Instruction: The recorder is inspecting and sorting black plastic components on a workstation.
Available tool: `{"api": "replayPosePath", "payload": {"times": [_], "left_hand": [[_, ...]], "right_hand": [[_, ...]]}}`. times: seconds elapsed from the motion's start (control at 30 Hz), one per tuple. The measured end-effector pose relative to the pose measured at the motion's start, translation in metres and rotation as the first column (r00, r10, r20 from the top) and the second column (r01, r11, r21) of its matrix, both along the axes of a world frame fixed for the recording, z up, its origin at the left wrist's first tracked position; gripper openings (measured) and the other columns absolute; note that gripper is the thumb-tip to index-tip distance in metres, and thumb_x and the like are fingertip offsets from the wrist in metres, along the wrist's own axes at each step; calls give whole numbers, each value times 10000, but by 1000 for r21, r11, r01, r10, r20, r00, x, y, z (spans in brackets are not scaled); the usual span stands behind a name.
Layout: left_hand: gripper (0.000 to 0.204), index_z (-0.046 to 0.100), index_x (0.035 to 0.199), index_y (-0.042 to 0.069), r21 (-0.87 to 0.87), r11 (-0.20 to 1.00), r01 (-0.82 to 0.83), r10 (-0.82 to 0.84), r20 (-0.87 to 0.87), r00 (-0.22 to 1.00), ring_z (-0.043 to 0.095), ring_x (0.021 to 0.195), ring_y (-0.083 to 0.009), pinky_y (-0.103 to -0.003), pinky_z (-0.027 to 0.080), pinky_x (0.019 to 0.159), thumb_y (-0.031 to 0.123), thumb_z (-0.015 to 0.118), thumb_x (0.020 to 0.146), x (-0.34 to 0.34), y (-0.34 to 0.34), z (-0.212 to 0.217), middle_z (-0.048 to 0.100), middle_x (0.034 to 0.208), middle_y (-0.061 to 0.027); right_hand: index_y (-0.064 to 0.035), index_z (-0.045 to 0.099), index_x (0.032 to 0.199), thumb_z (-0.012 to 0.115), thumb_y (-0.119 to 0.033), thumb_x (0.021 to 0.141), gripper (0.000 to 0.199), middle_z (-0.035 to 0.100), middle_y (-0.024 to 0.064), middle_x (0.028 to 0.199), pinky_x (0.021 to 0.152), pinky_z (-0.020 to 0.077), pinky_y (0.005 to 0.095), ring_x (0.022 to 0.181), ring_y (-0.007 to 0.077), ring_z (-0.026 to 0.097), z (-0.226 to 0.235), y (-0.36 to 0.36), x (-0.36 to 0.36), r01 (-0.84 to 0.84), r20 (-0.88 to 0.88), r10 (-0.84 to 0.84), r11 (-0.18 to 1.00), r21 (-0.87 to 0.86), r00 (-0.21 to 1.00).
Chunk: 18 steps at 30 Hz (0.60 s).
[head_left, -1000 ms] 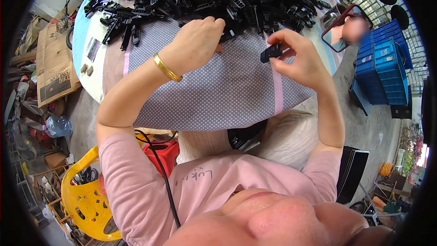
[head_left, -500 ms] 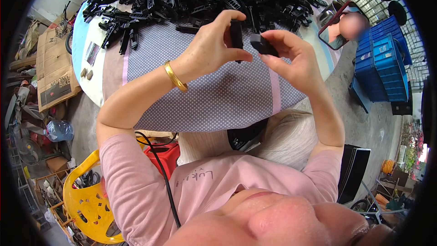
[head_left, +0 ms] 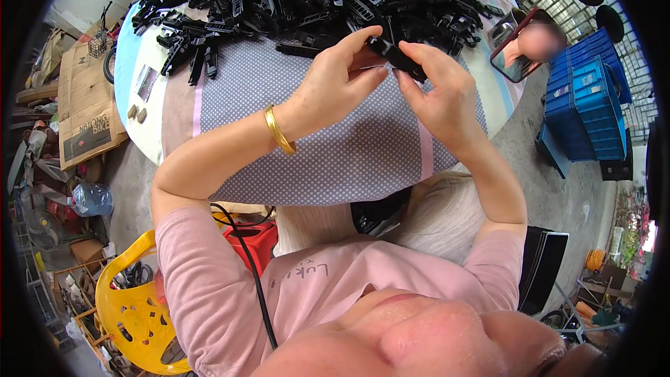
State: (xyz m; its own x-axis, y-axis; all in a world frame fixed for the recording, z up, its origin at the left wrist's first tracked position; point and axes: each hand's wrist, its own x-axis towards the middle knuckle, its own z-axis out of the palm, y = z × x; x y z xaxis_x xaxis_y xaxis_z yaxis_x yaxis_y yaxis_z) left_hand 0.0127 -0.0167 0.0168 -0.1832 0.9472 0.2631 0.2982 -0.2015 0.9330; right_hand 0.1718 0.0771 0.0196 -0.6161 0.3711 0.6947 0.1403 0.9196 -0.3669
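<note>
Above the near part of the table, both hands meet at a long black plastic piece (head_left: 396,58), tilted down to the right. My left hand (head_left: 331,87), with a gold bangle on the wrist, pinches its left end between thumb and fingers. At the other end, the thumb and fingers of my right hand (head_left: 447,98) close around it. Whether this is one piece or two parts pressed together I cannot make out. Beyond the hands lies a large heap of similar black plastic pieces (head_left: 279,3).
A dotted grey cloth (head_left: 300,174) covers the round table. A phone (head_left: 520,45) stands at its right edge, by blue crates (head_left: 586,105). Left on the table are a small clear packet (head_left: 146,80) and two small brownish lumps (head_left: 137,113). A yellow chair (head_left: 136,300) is at lower left.
My hands held two black parts apart; now they have come together and the parts touch. The right hand has moved slightly left, and the piece has turned to a slant.
</note>
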Motion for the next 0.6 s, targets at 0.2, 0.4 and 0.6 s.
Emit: {"api": "replayPosePath", "payload": {"times": [0.2,0.4,0.6], "left_hand": [[443,484,1253,-5,-115,993,36,-15,173,985,612,907,-113,-234,513,816,82,645,850,0,1,8,631,981,-71],[344,566,1121,-2,-140,989,48,-5,290,957,618,875,-108,-223,525,775,118,685,821,-9,2,8,646,950,-68],[327,567,1083,-18,-74,994,76,-66,127,990,628,927,-142,-257,534,817,42,692,787,-10,5,8,644,982,-90]], "right_hand": [[-10,618,1038,708,-5,670,379,649,130,1005,758,520,342,888,297,635,-1,-6,-4,7,-18,-4,983,183,1000],[-10,595,1079,739,-53,668,438,641,127,1024,784,505,326,914,277,622,2,-5,-8,-42,-16,44,991,129,999],[4,572,1139,765,-163,708,501,648,123,980,812,486,292,898,190,633,11,6,7,-105,196,213,886,-452,957]]}}
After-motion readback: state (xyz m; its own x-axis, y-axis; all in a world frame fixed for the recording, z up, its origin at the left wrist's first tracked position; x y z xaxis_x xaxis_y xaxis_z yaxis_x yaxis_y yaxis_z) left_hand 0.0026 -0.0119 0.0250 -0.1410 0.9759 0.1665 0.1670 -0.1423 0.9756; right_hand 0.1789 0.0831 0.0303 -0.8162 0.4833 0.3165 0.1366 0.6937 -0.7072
